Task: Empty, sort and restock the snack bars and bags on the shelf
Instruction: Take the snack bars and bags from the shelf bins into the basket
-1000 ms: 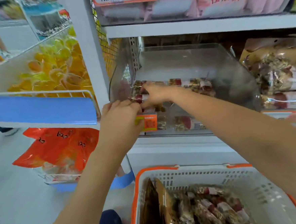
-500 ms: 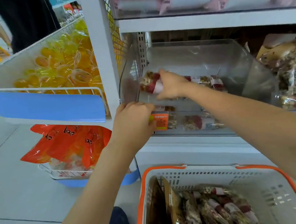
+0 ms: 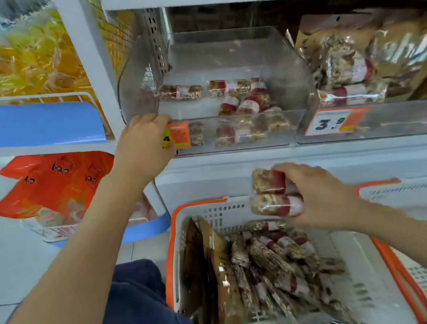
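Evidently emptying: the left hand (image 3: 144, 141) grips the clear bin's (image 3: 225, 59) near-left corner to steady it, while the right hand (image 3: 318, 197) clasps two snack bars (image 3: 267, 193) above the basket (image 3: 198, 211).

Two hands were in view: the left hand (image 3: 144, 139) at the front corner of one clear bin (image 3: 225, 59), and the right hand (image 3: 318, 197) holding two snack bars (image 3: 270, 193) stacked together. About seven more bars (image 3: 238, 102) lay in that bin, though the reflection in its front wall made the count uncertain. One white basket (image 3: 200, 210) held two brown bags (image 3: 214, 263) standing on edge and a heap of bars (image 3: 285, 263) too tangled to count, and two orange price tags (image 3: 336, 121) showed on the bin fronts.
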### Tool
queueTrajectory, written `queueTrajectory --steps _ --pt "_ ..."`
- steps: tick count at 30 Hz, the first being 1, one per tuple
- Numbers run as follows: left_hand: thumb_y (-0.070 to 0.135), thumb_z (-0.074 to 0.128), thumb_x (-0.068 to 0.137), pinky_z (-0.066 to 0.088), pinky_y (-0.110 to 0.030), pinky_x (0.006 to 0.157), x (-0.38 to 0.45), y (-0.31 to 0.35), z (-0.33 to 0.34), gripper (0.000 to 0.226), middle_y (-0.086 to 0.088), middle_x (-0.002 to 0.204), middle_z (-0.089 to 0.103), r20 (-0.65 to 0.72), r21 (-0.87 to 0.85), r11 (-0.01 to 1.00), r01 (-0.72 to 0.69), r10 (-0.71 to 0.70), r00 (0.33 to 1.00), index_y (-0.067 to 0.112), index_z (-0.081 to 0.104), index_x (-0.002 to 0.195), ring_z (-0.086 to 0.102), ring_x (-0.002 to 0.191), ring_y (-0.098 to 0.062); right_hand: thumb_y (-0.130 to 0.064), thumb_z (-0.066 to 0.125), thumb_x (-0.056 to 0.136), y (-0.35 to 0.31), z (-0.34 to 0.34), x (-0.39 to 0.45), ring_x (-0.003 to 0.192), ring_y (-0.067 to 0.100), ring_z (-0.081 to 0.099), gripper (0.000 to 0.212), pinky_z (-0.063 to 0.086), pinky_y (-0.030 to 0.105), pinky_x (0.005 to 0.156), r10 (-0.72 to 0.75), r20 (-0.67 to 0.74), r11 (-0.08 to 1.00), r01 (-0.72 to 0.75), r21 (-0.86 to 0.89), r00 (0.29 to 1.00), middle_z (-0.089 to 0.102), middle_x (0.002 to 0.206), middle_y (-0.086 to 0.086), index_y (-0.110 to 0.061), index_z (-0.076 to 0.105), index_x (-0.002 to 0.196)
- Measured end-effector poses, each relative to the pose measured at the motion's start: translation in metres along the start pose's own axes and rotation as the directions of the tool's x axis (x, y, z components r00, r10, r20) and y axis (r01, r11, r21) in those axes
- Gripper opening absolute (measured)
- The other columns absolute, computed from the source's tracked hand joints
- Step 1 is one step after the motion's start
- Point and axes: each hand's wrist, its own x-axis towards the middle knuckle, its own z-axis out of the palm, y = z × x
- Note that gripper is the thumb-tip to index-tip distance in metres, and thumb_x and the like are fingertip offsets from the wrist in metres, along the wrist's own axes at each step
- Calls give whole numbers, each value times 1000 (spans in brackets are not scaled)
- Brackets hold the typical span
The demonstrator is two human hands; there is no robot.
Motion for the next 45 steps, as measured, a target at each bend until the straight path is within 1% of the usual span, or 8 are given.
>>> queueTrajectory --steps 8,12,16,24,28,31,35,45 --pt "22 68 82 40 -48 92 0 8 2 52 -25 120 56 33 -10 997 70 -70 997 7 52 129 48 111 -44 -55 66 81 35 95 -41 133 10 35 84 35 31 106 22 439 985 -94 143 898 36 145 -12 -29 21 147" --pt "22 65 85 43 -46 88 3 8 -6 45 -20 119 60 47 -28 997 77 -75 996 12 56 128 52 110 -41 -53 57 85 -4 20 3 129 4 37 65 32 25 107 -70 40 926 50 374 997 39 146 -11 -32 35 142" --pt "18 66 84 45 -45 86 6 6 -12 40 -14 117 64 22 -33 995 91 -91 996 16 61 124 54 109 -38 -20 65 89 -44 -68 89 109 12 55 36 44 23 93 -184 -383 871 331 363 905 59 121 -1 -12 53 122" --pt "3 63 77 52 -44 83 10 -19 -19 31 -4 104 69 -65 -212 966 145 -162 985 17 70 104 59 102 -26 -25 60 92 -84 -60 259 130 25 42 64 48 31 96 -113 440 993 90 73 891 33 150 6 -21 28 148" --pt "4 63 77 52 -42 81 14 -26 -17 28 -2 102 68 -59 -207 973 104 -119 991 17 70 101 59 100 -23 -29 51 98 -96 -39 282 128 27 44 54 53 24 83 -42 528 996 79 -46 848 35 150 10 -12 34 146" --pt "7 63 78 52 -42 79 17 -29 -16 25 -1 100 68 -53 -186 979 78 -90 995 19 69 99 59 98 -23 -31 25 105 -102 -25 286 130 25 38 44 32 30 106 -73 442 964 177 -198 894 30 152 9 -11 31 144" --pt "7 63 79 52 -45 80 14 -32 -16 26 -1 102 67 -48 -210 976 56 -68 997 20 68 100 59 100 -22 -8 29 103 -106 -27 280 65 13 38 22 34 13 50 -26 244 987 64 -146 969 48 84 6 -4 47 114" --pt "10 65 79 48 -45 80 11 -19 -13 28 -13 107 63 -69 -94 995 28 -35 997 11 64 106 53 105 -34 -43 78 67 -92 -114 143 123 38 42 99 43 48 88 -7 -441 955 -124 -268 898 42 137 15 -12 24 144"
